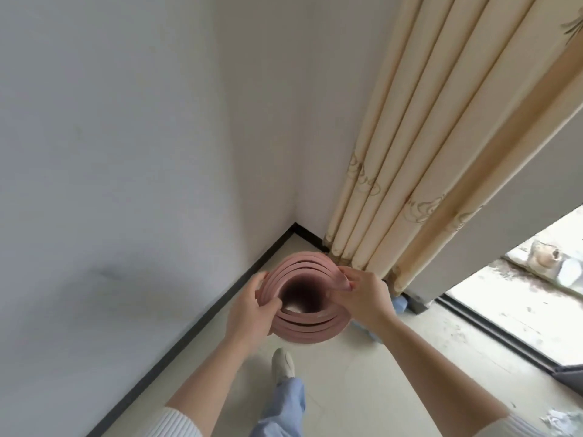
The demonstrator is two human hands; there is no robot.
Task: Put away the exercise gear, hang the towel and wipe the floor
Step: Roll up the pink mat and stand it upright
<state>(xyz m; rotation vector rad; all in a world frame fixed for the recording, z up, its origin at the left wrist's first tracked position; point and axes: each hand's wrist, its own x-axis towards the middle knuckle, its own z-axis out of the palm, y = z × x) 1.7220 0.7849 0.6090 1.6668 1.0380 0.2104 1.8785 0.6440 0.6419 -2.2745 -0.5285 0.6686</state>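
Observation:
A rolled pink exercise mat (307,329) stands upright near the room corner, and I look down into its dark hollow middle. My left hand (252,310) grips the roll's left rim, with fingers hooked over the inner layers. My right hand (359,294) pinches the loose outer end of the mat at the roll's right rim. Both forearms reach in from the bottom of the view.
White walls meet at a corner with a black skirting board (202,316). Beige curtains (410,152) hang to the right. A sliding door track (492,329) runs at the right. Something light blue (399,302) lies by the curtain's foot. My shoe (283,362) stands on the pale floor.

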